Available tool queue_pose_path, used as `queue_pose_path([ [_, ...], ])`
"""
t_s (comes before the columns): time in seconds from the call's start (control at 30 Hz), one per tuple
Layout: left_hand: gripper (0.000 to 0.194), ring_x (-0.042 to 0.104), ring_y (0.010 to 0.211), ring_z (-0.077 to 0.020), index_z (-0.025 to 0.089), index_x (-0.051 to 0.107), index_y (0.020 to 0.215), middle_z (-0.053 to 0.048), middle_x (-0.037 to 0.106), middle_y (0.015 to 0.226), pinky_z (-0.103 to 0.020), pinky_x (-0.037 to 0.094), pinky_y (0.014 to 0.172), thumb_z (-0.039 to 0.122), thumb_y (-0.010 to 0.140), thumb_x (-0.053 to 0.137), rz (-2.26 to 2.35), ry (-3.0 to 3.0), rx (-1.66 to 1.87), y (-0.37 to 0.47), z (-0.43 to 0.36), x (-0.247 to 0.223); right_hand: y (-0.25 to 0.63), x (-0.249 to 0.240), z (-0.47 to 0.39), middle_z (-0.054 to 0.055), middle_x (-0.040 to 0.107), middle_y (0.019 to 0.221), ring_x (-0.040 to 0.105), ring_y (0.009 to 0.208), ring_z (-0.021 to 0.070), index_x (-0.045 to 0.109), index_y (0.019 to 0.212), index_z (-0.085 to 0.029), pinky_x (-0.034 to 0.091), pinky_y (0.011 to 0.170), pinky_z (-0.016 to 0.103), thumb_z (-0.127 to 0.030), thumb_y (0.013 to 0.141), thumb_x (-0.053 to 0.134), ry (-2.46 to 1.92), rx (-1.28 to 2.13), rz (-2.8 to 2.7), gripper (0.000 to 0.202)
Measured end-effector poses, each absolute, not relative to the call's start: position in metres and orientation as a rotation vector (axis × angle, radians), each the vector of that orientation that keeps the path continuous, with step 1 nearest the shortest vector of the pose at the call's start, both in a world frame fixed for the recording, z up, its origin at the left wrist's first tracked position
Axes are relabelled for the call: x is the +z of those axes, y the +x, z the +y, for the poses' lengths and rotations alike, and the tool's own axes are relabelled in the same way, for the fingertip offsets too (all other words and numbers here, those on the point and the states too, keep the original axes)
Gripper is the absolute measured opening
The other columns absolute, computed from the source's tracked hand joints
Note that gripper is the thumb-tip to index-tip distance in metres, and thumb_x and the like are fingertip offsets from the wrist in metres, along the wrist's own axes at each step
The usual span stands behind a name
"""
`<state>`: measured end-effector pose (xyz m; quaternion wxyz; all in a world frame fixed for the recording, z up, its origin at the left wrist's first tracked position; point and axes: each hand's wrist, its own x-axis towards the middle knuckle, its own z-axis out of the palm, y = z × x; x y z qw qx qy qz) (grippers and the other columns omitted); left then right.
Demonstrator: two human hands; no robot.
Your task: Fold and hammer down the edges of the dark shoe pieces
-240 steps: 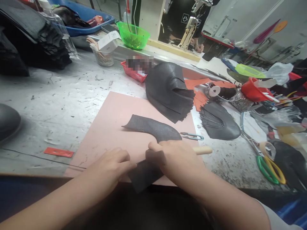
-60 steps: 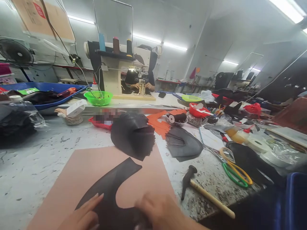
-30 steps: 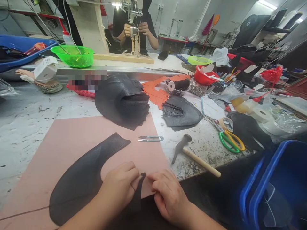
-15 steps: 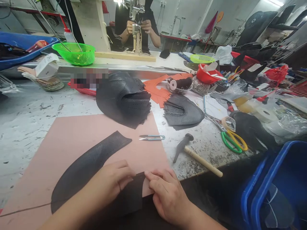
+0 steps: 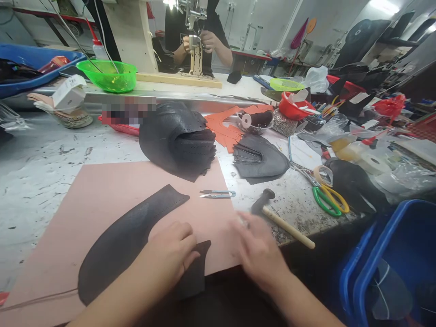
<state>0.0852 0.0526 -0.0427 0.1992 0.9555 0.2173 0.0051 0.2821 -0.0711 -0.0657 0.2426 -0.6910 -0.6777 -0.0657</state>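
Observation:
A dark leather piece (image 5: 194, 277) lies at the near edge of the pink sheet (image 5: 112, 181), and my left hand (image 5: 173, 247) is closed on its upper part, thumb at the edge. Motion blurs my right hand (image 5: 255, 243), which is off the leather, over the sheet's right edge near the hammer (image 5: 288, 227); its fingers are smeared. A longer curved leather piece (image 5: 119, 240) lies flat on the sheet, partly under my left forearm. Small thread snips (image 5: 218, 194) rest at the sheet's right side.
Behind the sheet sit two stacks of black leather pieces (image 5: 173, 141) (image 5: 262, 159). Green-and-yellow scissors (image 5: 329, 197) and clutter fill the right. Blue bins (image 5: 371, 259) stand at the lower right. Across the bench a person's hands (image 5: 209, 41) work at a sewing machine (image 5: 195, 54).
My right hand has left the leather edge and moved right and up, toward the hammer. My left hand remains on the leather. The person's hands at the machine have shifted slightly.

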Motion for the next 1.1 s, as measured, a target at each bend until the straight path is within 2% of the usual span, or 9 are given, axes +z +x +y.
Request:
queue_pose_path([
  [0.1,0.020,0.056,0.075,-0.0183,0.017,0.058,0.083,-0.004,0.058,0.081,-0.028,0.045,0.065,0.013,0.087,0.038,0.668,2.563,0.126,0.095,0.047,-0.050,0.328,-0.083,-0.079,0.019,0.053,0.120,0.051,0.107,0.0299,0.050,0.121,-0.009,0.044,0.085,0.045,-0.008,0.076,0.038,-2.203,-0.409,-1.629,0.046],
  [0.17,0.022,0.058,0.076,-0.0172,0.018,0.059,0.090,-0.004,0.060,0.082,-0.028,0.046,0.066,0.012,0.087,0.039,0.670,2.495,0.208,0.098,0.044,-0.054,0.351,-0.092,-0.083,0.016,0.060,0.107,0.057,0.097,0.0276,0.051,0.120,-0.010,0.047,0.081,0.043,-0.008,0.076,0.036,-2.256,-0.425,-1.638,0.046],
  [0.27,0.023,0.058,0.074,-0.0160,0.019,0.062,0.090,-0.003,0.061,0.079,-0.027,0.047,0.066,0.014,0.088,0.040,0.634,2.483,0.336,0.097,0.043,-0.059,0.361,-0.090,-0.085,0.010,0.066,0.090,0.061,0.084,0.0246,0.057,0.110,-0.015,0.049,0.073,0.037,-0.010,0.074,0.040,-2.344,-0.364,-1.590,0.040],
  [0.43,0.030,0.054,0.068,-0.0138,0.019,0.064,0.088,-0.003,0.058,0.073,-0.023,0.044,0.059,0.011,0.090,0.035,0.505,2.593,0.537,0.093,0.042,-0.066,0.334,-0.050,-0.079,0.001,0.065,0.068,0.060,0.060,0.0197,0.061,0.089,-0.023,0.043,0.054,0.028,-0.022,0.075,0.049,-2.427,-0.105,-1.415,0.018],
  [0.57,0.032,0.053,0.071,-0.0145,0.016,0.060,0.094,-0.004,0.059,0.079,-0.026,0.044,0.061,0.003,0.088,0.031,0.385,2.692,0.609,0.092,0.040,-0.064,0.304,-0.022,-0.064,0.001,0.070,0.086,0.064,0.075,0.0175,0.065,0.094,-0.025,0.045,0.065,0.026,-0.014,0.073,0.048,-2.006,0.200,-1.734,0.029],
  [0.63,0.031,0.052,0.069,-0.0150,0.015,0.059,0.094,-0.004,0.058,0.077,-0.026,0.044,0.060,0.003,0.088,0.031,0.345,2.751,0.600,0.092,0.039,-0.062,0.293,-0.016,-0.055,-0.001,0.070,0.078,0.062,0.070,0.0149,0.066,0.088,-0.024,0.041,0.061,0.023,-0.010,0.072,0.050,-1.931,0.321,-1.920,0.026],
  [0.7,0.028,0.051,0.069,-0.0162,0.013,0.058,0.094,-0.005,0.057,0.076,-0.027,0.043,0.060,0.003,0.087,0.033,0.314,2.806,0.579,0.091,0.038,-0.060,0.285,-0.013,-0.047,-0.003,0.064,0.062,0.057,0.056,0.0123,0.063,0.072,-0.022,0.032,0.050,0.022,-0.011,0.071,0.055,-2.006,0.371,-2.055,0.014],
  [0.8,0.026,0.050,0.069,-0.0183,0.011,0.057,0.094,-0.006,0.055,0.076,-0.030,0.043,0.060,0.000,0.083,0.036,0.264,2.849,0.507,0.091,0.037,-0.059,0.279,-0.010,-0.038,-0.003,0.059,0.054,0.050,0.049,0.0119,0.059,0.068,-0.021,0.019,0.046,0.026,-0.012,0.070,0.058,-2.077,0.228,-2.195,0.009],
  [1.1,0.027,0.046,0.067,-0.0174,0.016,0.058,0.087,-0.003,0.050,0.073,-0.029,0.035,0.058,-0.001,0.079,0.039,0.318,2.773,0.306,0.092,0.043,-0.055,0.274,-0.001,-0.024,-0.001,0.056,0.055,0.050,0.051,0.0141,0.056,0.071,-0.021,0.015,0.047,0.028,-0.017,0.077,0.058,-2.041,0.176,-2.384,0.008],
])
